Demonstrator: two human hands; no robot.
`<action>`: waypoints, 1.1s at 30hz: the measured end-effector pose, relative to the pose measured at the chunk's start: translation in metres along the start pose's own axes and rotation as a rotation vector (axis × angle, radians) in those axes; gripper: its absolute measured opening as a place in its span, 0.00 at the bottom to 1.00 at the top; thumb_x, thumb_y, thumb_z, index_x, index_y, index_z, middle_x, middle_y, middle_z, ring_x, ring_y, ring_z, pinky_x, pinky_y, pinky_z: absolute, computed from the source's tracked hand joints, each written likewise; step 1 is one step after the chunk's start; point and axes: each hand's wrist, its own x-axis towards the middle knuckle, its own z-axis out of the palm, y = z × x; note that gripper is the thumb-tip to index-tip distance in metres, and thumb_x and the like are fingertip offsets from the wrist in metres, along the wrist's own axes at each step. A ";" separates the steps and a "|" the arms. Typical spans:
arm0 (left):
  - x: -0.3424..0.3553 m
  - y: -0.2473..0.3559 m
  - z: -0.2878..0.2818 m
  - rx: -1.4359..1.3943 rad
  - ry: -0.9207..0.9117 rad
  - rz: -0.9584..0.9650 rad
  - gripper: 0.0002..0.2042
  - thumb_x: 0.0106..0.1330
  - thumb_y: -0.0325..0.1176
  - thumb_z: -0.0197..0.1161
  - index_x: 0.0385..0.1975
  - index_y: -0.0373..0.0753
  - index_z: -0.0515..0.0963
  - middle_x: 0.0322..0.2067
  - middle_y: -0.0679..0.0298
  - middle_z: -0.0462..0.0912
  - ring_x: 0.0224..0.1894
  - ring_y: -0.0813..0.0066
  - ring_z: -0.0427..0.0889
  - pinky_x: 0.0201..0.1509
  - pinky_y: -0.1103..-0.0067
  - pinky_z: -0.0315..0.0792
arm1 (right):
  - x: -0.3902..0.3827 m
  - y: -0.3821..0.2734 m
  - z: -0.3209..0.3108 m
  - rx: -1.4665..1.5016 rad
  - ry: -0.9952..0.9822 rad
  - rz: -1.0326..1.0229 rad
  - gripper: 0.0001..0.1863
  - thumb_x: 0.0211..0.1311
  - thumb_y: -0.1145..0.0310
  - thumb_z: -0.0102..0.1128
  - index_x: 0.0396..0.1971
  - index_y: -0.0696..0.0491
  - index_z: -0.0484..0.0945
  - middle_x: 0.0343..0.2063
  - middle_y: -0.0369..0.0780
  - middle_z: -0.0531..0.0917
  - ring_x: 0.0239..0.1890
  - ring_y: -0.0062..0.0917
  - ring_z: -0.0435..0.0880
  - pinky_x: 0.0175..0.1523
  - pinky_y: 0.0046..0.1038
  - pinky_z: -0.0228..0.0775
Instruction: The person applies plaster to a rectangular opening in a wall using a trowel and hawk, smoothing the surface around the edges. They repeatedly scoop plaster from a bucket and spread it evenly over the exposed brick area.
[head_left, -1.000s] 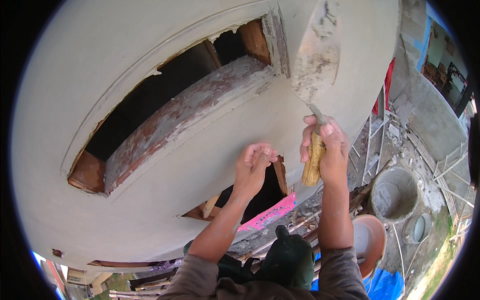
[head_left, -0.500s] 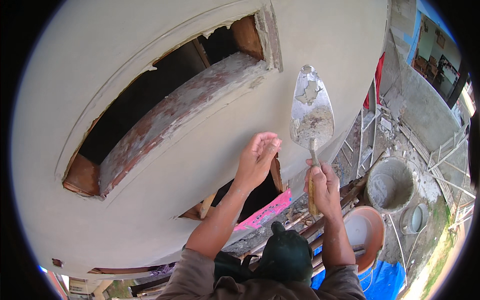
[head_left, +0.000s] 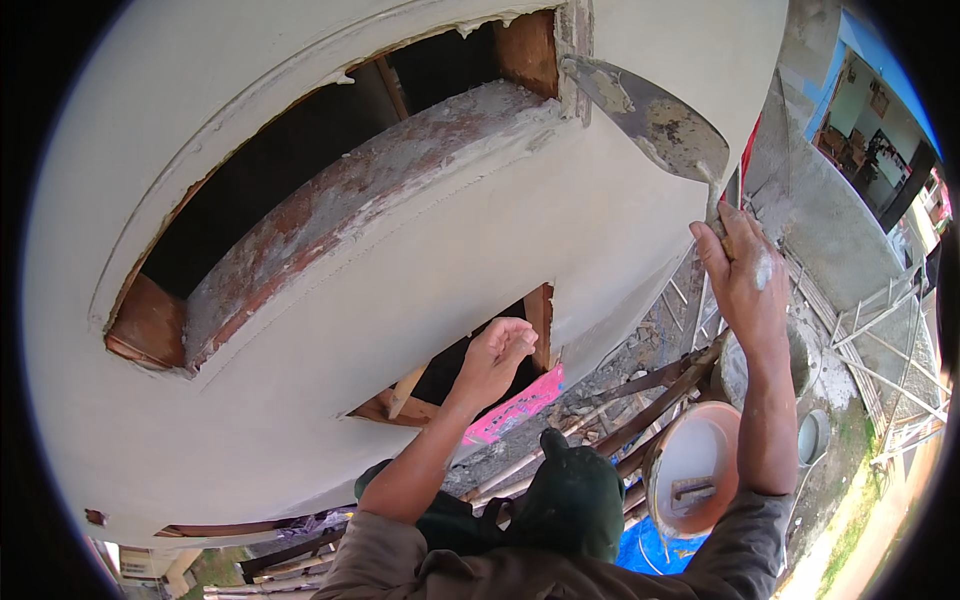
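My right hand (head_left: 752,285) is closed around the handle of a trowel (head_left: 655,118), raised at the upper right. Patches of grey mortar cling to its blade, which points up and to the left. The blade's tip is over the rough side edge (head_left: 574,62) of the upper wall opening (head_left: 345,160); whether it touches there I cannot tell. Lower down, my left hand (head_left: 498,352) hovers before the smaller opening, fingers curled in towards the thumb. Nothing shows in that hand. The pale plastered wall (head_left: 390,300) fills most of the view.
Poles (head_left: 670,405) lie below on the right. Near them are a terracotta-coloured basin (head_left: 735,425) with a tool inside, a large mortar tub (head_left: 803,355) partly behind my forearm, and a small bucket (head_left: 815,432). A pink strip (head_left: 520,405) lines the lower opening. Metal frames (head_left: 890,365) stand farther right.
My right hand has swung up and to the right, and the trowel has tilted from upright to slanting left, its tip now at the opening's edge. My left hand has dropped lower.
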 end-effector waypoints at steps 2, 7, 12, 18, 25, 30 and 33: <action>-0.013 -0.024 -0.007 0.023 -0.030 -0.048 0.14 0.73 0.39 0.56 0.47 0.34 0.73 0.43 0.58 0.82 0.43 0.74 0.82 0.49 0.77 0.75 | 0.004 -0.008 -0.009 -0.056 -0.029 -0.036 0.18 0.63 0.57 0.61 0.43 0.57 0.78 0.34 0.46 0.82 0.33 0.44 0.83 0.37 0.38 0.73; -0.041 -0.076 -0.022 0.102 -0.075 -0.101 0.15 0.71 0.41 0.58 0.46 0.34 0.75 0.39 0.58 0.82 0.40 0.75 0.81 0.47 0.77 0.75 | 0.011 -0.028 -0.042 -0.022 -0.183 0.014 0.19 0.64 0.54 0.60 0.39 0.58 0.79 0.31 0.48 0.82 0.36 0.48 0.82 0.39 0.41 0.72; -0.066 -0.094 -0.039 0.124 -0.085 -0.111 0.17 0.69 0.44 0.60 0.45 0.36 0.76 0.37 0.58 0.84 0.40 0.73 0.83 0.46 0.76 0.75 | 0.038 -0.052 -0.061 -0.334 -0.121 -0.068 0.20 0.64 0.53 0.59 0.39 0.57 0.78 0.32 0.50 0.83 0.38 0.47 0.82 0.42 0.42 0.72; -0.090 -0.077 -0.039 0.295 -0.177 -0.016 0.14 0.69 0.40 0.61 0.46 0.36 0.74 0.38 0.58 0.83 0.41 0.70 0.84 0.47 0.74 0.76 | 0.058 -0.090 -0.077 -0.798 -0.173 -0.193 0.21 0.65 0.51 0.57 0.46 0.54 0.78 0.37 0.46 0.84 0.44 0.45 0.82 0.50 0.41 0.72; -0.097 -0.064 -0.042 0.386 -0.257 0.089 0.16 0.68 0.43 0.61 0.45 0.36 0.75 0.41 0.55 0.83 0.41 0.61 0.85 0.47 0.71 0.77 | 0.098 -0.102 -0.101 -0.487 -0.524 0.041 0.28 0.66 0.44 0.54 0.51 0.54 0.77 0.38 0.45 0.82 0.37 0.32 0.83 0.39 0.34 0.74; -0.100 -0.064 -0.049 0.395 -0.239 0.077 0.17 0.67 0.47 0.61 0.44 0.38 0.76 0.40 0.57 0.83 0.41 0.63 0.84 0.46 0.70 0.76 | 0.084 -0.076 -0.095 -0.268 -0.521 0.214 0.29 0.65 0.44 0.55 0.49 0.57 0.78 0.28 0.40 0.78 0.27 0.21 0.76 0.29 0.25 0.70; -0.097 -0.068 -0.051 0.421 -0.220 0.105 0.17 0.67 0.46 0.61 0.44 0.39 0.76 0.40 0.57 0.83 0.41 0.63 0.85 0.46 0.71 0.77 | 0.056 -0.053 -0.083 0.018 -0.513 0.282 0.24 0.66 0.47 0.56 0.39 0.57 0.80 0.19 0.34 0.70 0.21 0.19 0.68 0.28 0.25 0.64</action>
